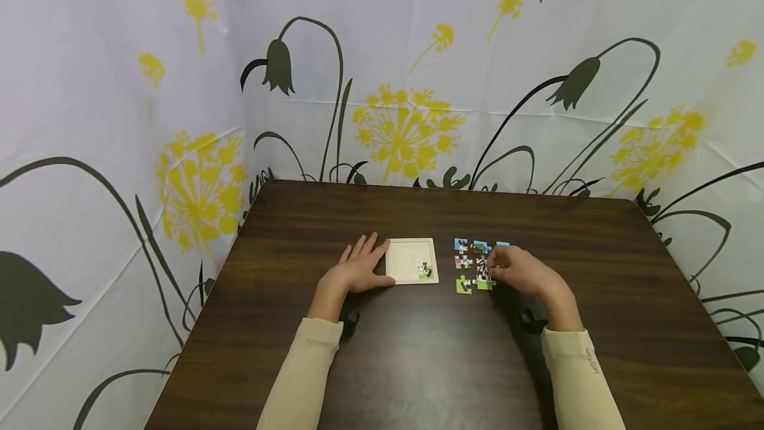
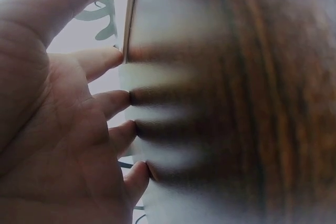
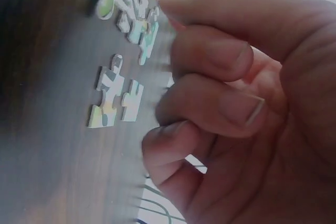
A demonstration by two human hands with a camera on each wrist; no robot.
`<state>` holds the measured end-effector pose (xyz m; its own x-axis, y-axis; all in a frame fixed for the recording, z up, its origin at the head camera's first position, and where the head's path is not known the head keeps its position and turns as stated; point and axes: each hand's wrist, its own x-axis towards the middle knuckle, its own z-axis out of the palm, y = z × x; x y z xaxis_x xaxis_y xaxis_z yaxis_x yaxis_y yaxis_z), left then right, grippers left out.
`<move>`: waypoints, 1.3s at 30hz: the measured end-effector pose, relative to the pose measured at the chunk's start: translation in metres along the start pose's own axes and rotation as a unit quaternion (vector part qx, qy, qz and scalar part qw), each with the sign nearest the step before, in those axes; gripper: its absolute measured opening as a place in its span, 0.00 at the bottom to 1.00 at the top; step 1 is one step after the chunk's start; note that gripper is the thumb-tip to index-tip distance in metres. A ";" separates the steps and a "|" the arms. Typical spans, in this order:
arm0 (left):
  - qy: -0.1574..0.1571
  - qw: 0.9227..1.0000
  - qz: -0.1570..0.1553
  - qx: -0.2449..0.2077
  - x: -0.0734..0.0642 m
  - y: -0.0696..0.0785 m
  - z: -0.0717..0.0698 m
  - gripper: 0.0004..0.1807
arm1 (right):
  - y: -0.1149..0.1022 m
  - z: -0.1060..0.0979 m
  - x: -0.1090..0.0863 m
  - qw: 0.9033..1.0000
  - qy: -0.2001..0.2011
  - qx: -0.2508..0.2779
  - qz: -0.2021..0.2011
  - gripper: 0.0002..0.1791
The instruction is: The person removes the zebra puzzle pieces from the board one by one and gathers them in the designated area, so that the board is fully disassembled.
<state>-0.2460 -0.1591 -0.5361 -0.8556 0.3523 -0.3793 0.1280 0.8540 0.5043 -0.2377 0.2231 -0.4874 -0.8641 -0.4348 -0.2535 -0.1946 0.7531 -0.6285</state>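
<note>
A small square wooden puzzle board (image 1: 408,259) lies on the table, with a green-and-white piece (image 1: 426,270) in its near right corner. My left hand (image 1: 356,271) spreads its fingers along the board's left side, index finger and thumb at its edge. In the left wrist view the other fingertips (image 2: 137,174) rest on the tabletop. To the right of the board, my right hand (image 1: 525,274) has curled fingers and pinches a black-and-white puzzle piece (image 1: 482,271) at thumb and index fingertips. The right wrist view shows that striped piece (image 3: 131,1) right by the thumb tip.
Several loose jigsaw pieces (image 1: 462,261) lie in rough rows left of and under my right hand, a green one (image 1: 463,285) nearest me. The dark wooden table (image 1: 442,363) meets a flower-printed curtain (image 1: 388,52) behind and at the sides.
</note>
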 end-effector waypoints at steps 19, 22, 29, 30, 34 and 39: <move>0.001 1.000 -0.002 0.007 0.004 0.010 -0.001 0.56 | -0.002 0.012 -0.004 0.998 -0.035 -0.041 0.028 0.06; 0.000 1.000 0.000 0.008 0.005 0.010 -0.001 0.56 | -0.003 0.011 -0.006 0.998 -0.033 -0.047 0.029 0.06; -0.002 1.000 -0.002 0.012 0.004 0.007 -0.004 0.56 | -0.029 0.016 0.006 0.999 0.022 -0.044 -0.022 0.06; -0.001 1.000 -0.002 0.011 0.004 0.007 -0.004 0.56 | -0.035 0.020 0.010 0.998 0.023 -0.045 -0.031 0.07; 0.001 1.000 0.002 0.011 0.003 0.004 -0.004 0.56 | -0.060 0.043 0.031 0.997 0.015 -0.063 -0.048 0.14; -0.001 1.000 -0.002 0.008 0.000 0.000 0.000 0.56 | -0.080 0.068 0.052 0.993 0.004 -0.117 -0.026 0.21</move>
<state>-0.2459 -0.1589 -0.5358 -0.8555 0.3488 -0.3827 0.1320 0.8616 0.4901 -0.2358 0.1067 -0.5008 -0.8534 -0.4729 -0.2191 -0.3410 0.8246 -0.4515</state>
